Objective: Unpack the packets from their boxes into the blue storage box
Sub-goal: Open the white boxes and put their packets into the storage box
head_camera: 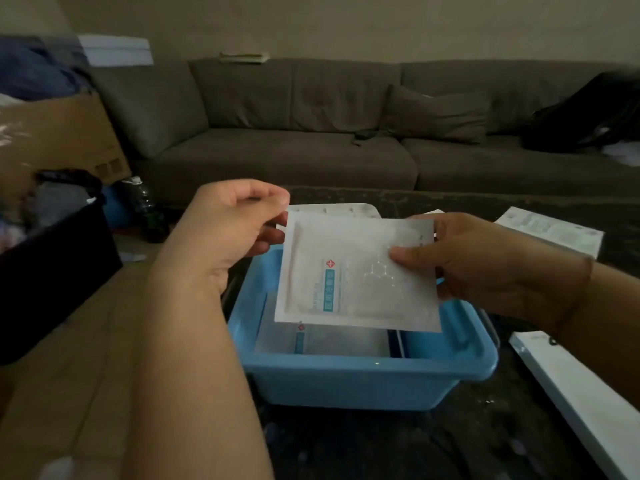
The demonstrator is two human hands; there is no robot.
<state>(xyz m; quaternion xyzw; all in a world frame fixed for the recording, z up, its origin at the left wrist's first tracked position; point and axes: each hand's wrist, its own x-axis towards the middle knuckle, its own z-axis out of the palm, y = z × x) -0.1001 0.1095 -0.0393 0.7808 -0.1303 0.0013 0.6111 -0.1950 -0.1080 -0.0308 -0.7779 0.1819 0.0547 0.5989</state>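
A white flat packet [356,271] with a teal label hangs over the blue storage box [363,379]. My left hand [232,230] pinches the packet's top left corner. My right hand [485,268] grips its right edge, thumb on the front. Inside the box lies at least one more packet [322,339] of the same kind. A white lid [346,208] shows behind the held packet. One white box [550,230] lies at the right on the dark table, and another white box [581,400] lies at the lower right.
A grey sofa [311,133] runs along the back with a cushion and dark clothing on it. A cardboard box [62,140] and a black bin [52,275] stand at the left. A brown cardboard surface [69,375] lies under my left forearm.
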